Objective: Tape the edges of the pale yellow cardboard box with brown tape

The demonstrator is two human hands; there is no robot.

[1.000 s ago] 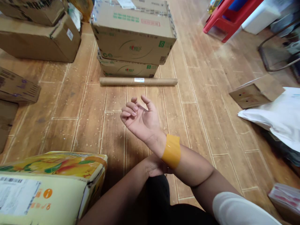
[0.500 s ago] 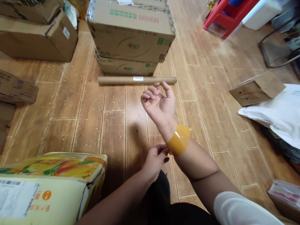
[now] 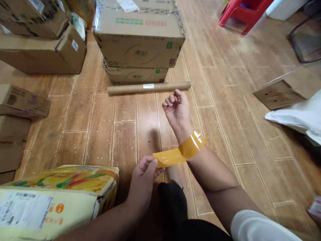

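A strip of amber packing tape (image 3: 168, 158) stretches from my right wrist to my left hand (image 3: 144, 179). The thumb and fingers of that hand pinch its free end. Around the right wrist the rest of the strip lies against the skin, its far edge standing slightly off. My right hand (image 3: 178, 110) is held palm up with the fingers curled in loosely, and nothing shows in them. Just beyond its fingertips, a brown cardboard tube (image 3: 130, 88) lies on the floor.
Stacked cartons (image 3: 140, 50) stand behind the tube. A yellow fruit-print box (image 3: 72, 201) is at my lower left, with brown boxes (image 3: 22, 102) farther left. To the right are an open carton (image 3: 283, 92), a white bag (image 3: 301, 115) and a red stool (image 3: 240, 15).
My left hand has moved left and down from the right wrist, drawing a length of tape away from it. My right hand's fingers have curled in more.
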